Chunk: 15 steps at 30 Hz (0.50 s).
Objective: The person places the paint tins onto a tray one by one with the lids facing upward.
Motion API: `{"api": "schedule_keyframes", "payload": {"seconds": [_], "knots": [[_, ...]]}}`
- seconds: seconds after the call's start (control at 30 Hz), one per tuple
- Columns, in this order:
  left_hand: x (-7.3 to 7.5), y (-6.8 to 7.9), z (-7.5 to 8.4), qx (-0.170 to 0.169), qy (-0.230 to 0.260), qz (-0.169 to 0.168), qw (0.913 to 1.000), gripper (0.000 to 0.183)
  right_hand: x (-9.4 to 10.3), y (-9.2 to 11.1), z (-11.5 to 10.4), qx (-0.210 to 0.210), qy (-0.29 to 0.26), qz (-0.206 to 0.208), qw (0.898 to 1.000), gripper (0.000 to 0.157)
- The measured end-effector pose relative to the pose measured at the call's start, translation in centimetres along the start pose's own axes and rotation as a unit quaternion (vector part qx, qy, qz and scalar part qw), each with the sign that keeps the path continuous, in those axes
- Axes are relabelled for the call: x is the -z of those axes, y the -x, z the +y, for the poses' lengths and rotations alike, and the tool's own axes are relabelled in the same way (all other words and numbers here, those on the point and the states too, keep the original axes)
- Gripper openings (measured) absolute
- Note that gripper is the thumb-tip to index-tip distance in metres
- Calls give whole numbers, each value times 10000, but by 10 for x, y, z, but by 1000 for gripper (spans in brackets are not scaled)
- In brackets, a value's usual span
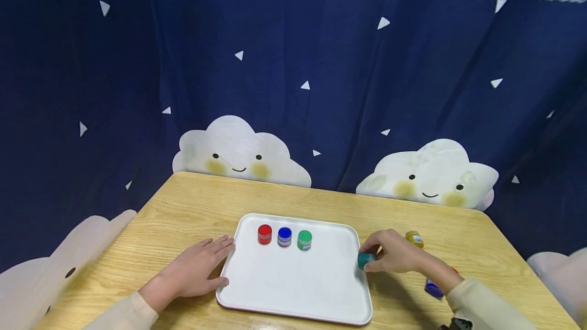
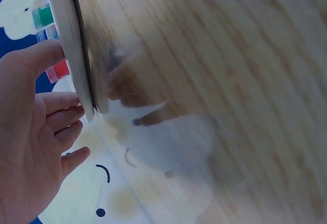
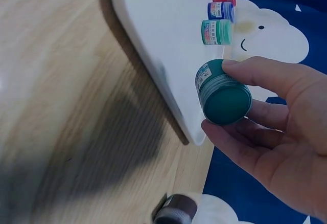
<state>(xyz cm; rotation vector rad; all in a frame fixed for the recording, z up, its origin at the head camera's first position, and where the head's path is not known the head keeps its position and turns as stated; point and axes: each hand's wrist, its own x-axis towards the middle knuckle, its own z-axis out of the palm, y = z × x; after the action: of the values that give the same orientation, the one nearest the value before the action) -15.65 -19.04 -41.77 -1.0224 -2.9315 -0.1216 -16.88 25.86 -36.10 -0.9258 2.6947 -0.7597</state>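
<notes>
My right hand [image 1: 395, 251] pinches a dark teal paint jar [image 3: 224, 93] between thumb and fingers, over the right rim of the white tray [image 1: 293, 281]. In the right wrist view the jar is tilted, its flat teal end facing the camera. At the tray's left edge, my left hand [image 1: 197, 269] rests with straight fingers touching the rim; the left wrist view shows thumb and fingers along that edge. A red jar [image 1: 264, 234], a blue jar [image 1: 284, 237] and a green jar [image 1: 304, 240] stand in a row near the tray's far side.
Right of the tray, a yellow jar [image 1: 415, 239] lies on the wooden table [image 1: 202, 197] behind the right hand. A blue jar [image 1: 433, 288] lies by the right forearm, partly hidden, with a bit of red beside it. A dark blue curtain [image 1: 275, 65] hangs behind the table.
</notes>
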Motion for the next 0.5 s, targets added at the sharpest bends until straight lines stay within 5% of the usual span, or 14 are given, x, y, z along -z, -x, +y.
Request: {"api": "schedule_keyframes", "payload": {"seconds": [0.5], "knots": [[2, 0, 0, 51, 14, -87, 9999, 70, -8, -61, -10, 161, 873, -418, 9952, 21]]}}
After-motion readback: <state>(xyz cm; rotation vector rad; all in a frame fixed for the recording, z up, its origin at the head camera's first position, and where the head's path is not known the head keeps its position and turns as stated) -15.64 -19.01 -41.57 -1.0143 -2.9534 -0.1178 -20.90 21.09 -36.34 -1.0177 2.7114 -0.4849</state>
